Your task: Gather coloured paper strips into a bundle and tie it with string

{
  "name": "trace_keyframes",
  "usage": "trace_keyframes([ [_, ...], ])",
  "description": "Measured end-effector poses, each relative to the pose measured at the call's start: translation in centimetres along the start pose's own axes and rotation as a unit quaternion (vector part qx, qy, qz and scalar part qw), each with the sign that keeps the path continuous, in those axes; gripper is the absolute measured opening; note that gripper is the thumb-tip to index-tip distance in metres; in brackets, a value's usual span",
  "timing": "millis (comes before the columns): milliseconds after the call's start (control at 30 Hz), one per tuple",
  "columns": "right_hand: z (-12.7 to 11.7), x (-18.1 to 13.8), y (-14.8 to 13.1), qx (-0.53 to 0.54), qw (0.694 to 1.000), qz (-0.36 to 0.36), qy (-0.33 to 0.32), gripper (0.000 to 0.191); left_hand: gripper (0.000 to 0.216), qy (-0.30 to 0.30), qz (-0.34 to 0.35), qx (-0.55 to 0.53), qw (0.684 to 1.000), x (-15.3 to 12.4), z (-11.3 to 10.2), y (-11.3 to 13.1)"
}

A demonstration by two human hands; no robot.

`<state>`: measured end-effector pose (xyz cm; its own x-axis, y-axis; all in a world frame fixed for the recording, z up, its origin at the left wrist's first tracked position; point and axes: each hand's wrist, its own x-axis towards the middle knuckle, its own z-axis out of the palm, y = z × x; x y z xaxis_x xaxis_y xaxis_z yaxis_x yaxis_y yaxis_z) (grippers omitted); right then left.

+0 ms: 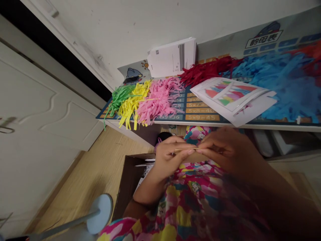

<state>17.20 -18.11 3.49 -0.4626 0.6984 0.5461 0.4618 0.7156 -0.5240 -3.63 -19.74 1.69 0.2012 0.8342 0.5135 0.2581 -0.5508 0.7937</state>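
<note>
In front of my lap, my left hand [169,155] and my right hand [223,145] meet fingertip to fingertip. Both pinch a thin tan strip [183,148], which runs roughly level between the thumbs and index fingers. Whether it is a stick or the edge of something flat, I cannot tell. A tan patch shows just below the fingers, partly hidden by them. Beyond the hands, on the shelf, lie bundles of shredded tissue strips: green [122,95], yellow [136,103], pink [160,98], dark red [208,70] and blue [281,80].
A folded white packet with a colourful picture [232,93] lies at the front edge of the shelf [200,117]. White cards [173,58] lean against the wall. Below left are a cardboard box [122,190] and a blue round-based stand [100,212]. A white door [45,100] is at left.
</note>
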Motion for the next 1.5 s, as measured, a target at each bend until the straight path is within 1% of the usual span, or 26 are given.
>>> trace_keyframes([
  [133, 0.4, 0.0, -0.5, 0.018, 0.999, -0.007, 0.031, 0.018, 0.011, 0.015, 0.037, 0.020, 0.999, 0.2, 0.2, 0.2],
  [200, 0.6, -0.1, -0.7, 0.032, 0.998, -0.009, 0.048, 0.018, 0.011, 0.011, 0.044, 0.026, 0.999, 0.2, 0.2, 0.3],
  [267, 0.6, -0.1, -0.7, 0.030, 0.998, -0.006, 0.051, 0.017, 0.011, 0.009, 0.042, 0.030, 0.999, 0.2, 0.3, 0.3],
  [433, 0.6, -0.2, -0.7, -0.002, 1.000, -0.005, 0.020, 0.014, 0.010, 0.018, 0.024, 0.032, 0.999, -0.1, 0.5, 0.0],
  [500, 0.6, -0.1, -0.7, -0.024, 0.999, -0.022, 0.026, 0.016, 0.009, 0.019, 0.023, 0.030, 0.999, -0.2, 0.5, -0.1],
  [567, 0.7, -0.1, -0.3, -0.069, 0.996, -0.045, 0.035, 0.019, 0.008, 0.023, 0.027, 0.030, 0.999, -0.1, 0.3, -0.2],
  [667, 0.2, -0.3, 0.7, -0.109, 0.992, -0.061, -0.001, 0.022, 0.010, 0.047, 0.015, 0.026, 0.998, 0.1, -0.4, -0.5],
  [733, -0.5, -0.5, 1.5, -0.094, 0.994, -0.051, -0.038, 0.022, 0.011, 0.060, -0.016, 0.020, 0.998, 0.2, -0.9, -0.7],
  [800, -1.0, -0.6, 2.0, -0.065, 0.996, -0.029, -0.053, 0.022, 0.013, 0.075, -0.043, 0.014, 0.996, 0.3, -1.4, -0.8],
  [900, -1.4, -0.7, 2.0, -0.032, 0.999, 0.020, -0.027, 0.023, 0.016, 0.098, -0.058, 0.004, 0.993, 0.2, -1.5, -0.7],
  [967, -1.4, -0.6, 1.7, -0.024, 0.999, 0.032, 0.001, 0.022, 0.015, 0.111, -0.058, -0.001, 0.992, 0.1, -1.4, -0.7],
  [1033, -1.2, -0.5, 1.5, -0.020, 1.000, 0.019, 0.009, 0.021, 0.013, 0.115, -0.052, -0.002, 0.992, -0.1, -1.4, -0.7],
  [1100, -1.1, -0.4, 1.4, -0.016, 1.000, 0.002, 0.003, 0.022, 0.010, 0.113, -0.041, -0.001, 0.993, -0.2, -1.4, -0.7],
  [1200, -1.0, -0.3, 1.1, -0.044, 0.999, -0.011, -0.004, 0.019, 0.009, 0.107, -0.020, 0.018, 0.994, -0.3, -1.5, -0.6],
  [1267, -1.0, -0.2, 0.7, -0.076, 0.997, -0.024, 0.007, 0.014, 0.010, 0.098, 0.002, 0.043, 0.994, -0.3, -1.4, -0.4],
  [1367, -0.8, -0.1, 0.1, -0.094, 0.994, -0.046, 0.029, 0.015, 0.012, 0.080, 0.032, 0.063, 0.994, -0.2, -1.2, -0.1],
  [1433, -0.6, 0.0, -0.1, -0.089, 0.993, -0.063, 0.050, 0.018, 0.012, 0.074, 0.031, 0.054, 0.995, -0.1, -1.1, 0.0],
  [1500, -0.4, -0.1, 0.0, -0.079, 0.989, -0.091, 0.080, 0.016, 0.013, 0.078, 0.007, 0.038, 0.996, -0.1, -1.0, 0.0],
])
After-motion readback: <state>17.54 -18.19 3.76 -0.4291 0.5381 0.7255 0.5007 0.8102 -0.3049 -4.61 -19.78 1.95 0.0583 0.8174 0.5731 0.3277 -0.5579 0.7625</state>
